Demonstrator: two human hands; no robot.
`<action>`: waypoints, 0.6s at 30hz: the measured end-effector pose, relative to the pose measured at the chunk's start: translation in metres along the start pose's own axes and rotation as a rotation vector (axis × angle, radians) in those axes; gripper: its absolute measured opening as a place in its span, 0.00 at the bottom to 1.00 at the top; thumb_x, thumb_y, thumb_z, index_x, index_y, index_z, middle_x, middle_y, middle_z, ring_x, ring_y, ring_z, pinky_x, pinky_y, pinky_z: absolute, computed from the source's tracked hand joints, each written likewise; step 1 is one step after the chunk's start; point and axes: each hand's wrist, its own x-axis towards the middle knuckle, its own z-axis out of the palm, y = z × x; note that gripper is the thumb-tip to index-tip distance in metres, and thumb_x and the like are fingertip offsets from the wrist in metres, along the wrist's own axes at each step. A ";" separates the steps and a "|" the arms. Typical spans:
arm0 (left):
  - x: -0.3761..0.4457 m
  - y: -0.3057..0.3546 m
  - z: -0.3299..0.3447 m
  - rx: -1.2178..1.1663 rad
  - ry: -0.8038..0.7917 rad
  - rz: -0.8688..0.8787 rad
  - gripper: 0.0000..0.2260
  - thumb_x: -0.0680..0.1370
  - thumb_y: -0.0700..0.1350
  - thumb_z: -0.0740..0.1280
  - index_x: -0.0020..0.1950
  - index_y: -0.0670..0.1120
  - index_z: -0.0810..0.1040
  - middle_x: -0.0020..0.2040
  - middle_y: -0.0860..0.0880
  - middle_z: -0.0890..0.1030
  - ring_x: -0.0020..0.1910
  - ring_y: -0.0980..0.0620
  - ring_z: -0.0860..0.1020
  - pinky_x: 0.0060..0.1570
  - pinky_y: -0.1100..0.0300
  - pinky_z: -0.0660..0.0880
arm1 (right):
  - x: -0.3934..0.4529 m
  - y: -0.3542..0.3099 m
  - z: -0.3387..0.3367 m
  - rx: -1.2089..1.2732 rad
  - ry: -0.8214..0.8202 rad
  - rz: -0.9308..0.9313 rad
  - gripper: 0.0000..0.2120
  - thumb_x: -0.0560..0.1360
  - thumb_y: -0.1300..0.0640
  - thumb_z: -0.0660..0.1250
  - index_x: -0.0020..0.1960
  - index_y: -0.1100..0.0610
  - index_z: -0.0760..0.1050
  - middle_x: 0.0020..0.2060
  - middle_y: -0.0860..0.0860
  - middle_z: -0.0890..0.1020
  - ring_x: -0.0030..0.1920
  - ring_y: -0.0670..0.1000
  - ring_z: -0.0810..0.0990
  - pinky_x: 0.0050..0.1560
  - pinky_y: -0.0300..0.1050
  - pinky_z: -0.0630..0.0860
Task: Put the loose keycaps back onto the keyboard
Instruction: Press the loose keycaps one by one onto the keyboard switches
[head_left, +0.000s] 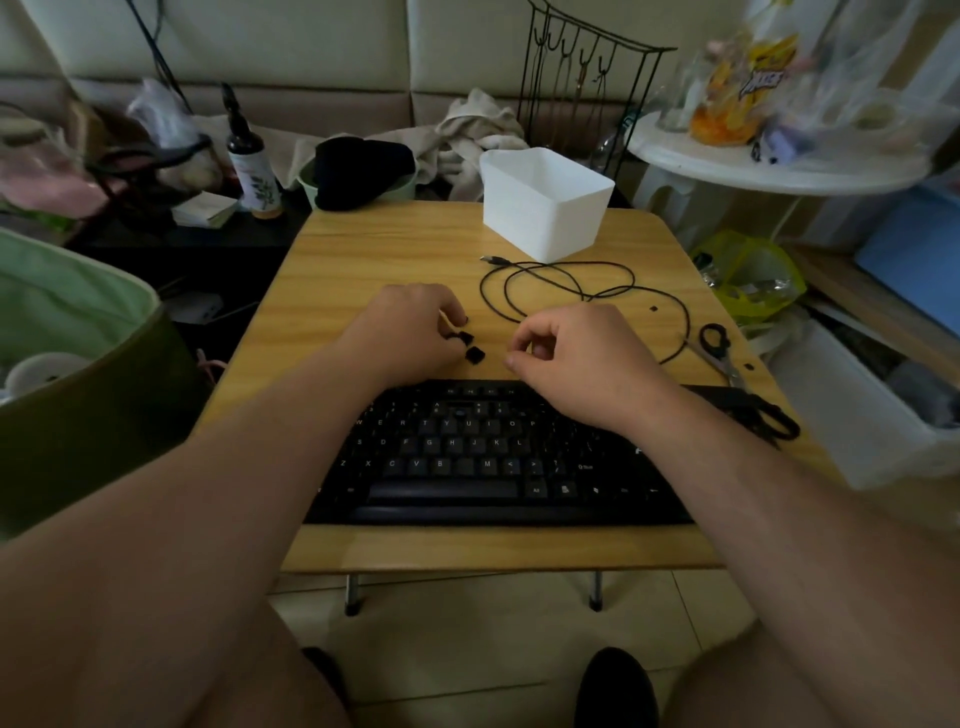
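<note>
L hand (410, 327) pinches, apparently, a keycap (466, 338); R hand (582, 353) curled, contents unclear. Risk: cap misaligned on keyboard (467, 457) stem, slips into gap.

- Two hands are over the table: left hand (410, 327), right hand (582, 358).
- One black keyboard (498, 457).
- Loose keycaps by the left fingers: two show plainly, one (466, 339) and another (475, 355) (a third may be tucked under the fingers, too hidden to call).
- Two small dark bits farther right, one (652, 308) and one (748, 366), too tiny to name.
- One white box (545, 208).
- One coiled black cable (571, 291).
- Two pairs of scissors: a small pair (716, 345), a bigger pair (769, 415).
- One wooden table (395, 244).
</note>
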 end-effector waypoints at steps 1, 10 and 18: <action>-0.002 0.002 -0.002 -0.076 0.015 -0.023 0.08 0.76 0.50 0.74 0.54 0.56 0.81 0.45 0.58 0.82 0.48 0.57 0.80 0.40 0.62 0.73 | 0.001 0.000 0.001 0.014 0.005 -0.011 0.05 0.77 0.49 0.73 0.52 0.44 0.84 0.38 0.43 0.81 0.41 0.44 0.79 0.45 0.48 0.80; -0.031 0.022 -0.013 -0.831 -0.229 -0.073 0.12 0.75 0.36 0.77 0.57 0.41 0.82 0.50 0.40 0.86 0.48 0.48 0.84 0.55 0.52 0.82 | -0.007 0.000 -0.005 0.101 0.092 -0.190 0.12 0.71 0.52 0.80 0.54 0.45 0.85 0.42 0.42 0.83 0.37 0.32 0.75 0.37 0.27 0.64; -0.036 0.024 -0.017 -1.041 -0.364 -0.124 0.13 0.78 0.29 0.70 0.61 0.38 0.81 0.51 0.42 0.86 0.48 0.50 0.84 0.50 0.60 0.83 | -0.012 -0.002 -0.011 0.101 0.117 -0.225 0.07 0.72 0.54 0.79 0.50 0.48 0.87 0.43 0.43 0.84 0.38 0.33 0.77 0.37 0.25 0.66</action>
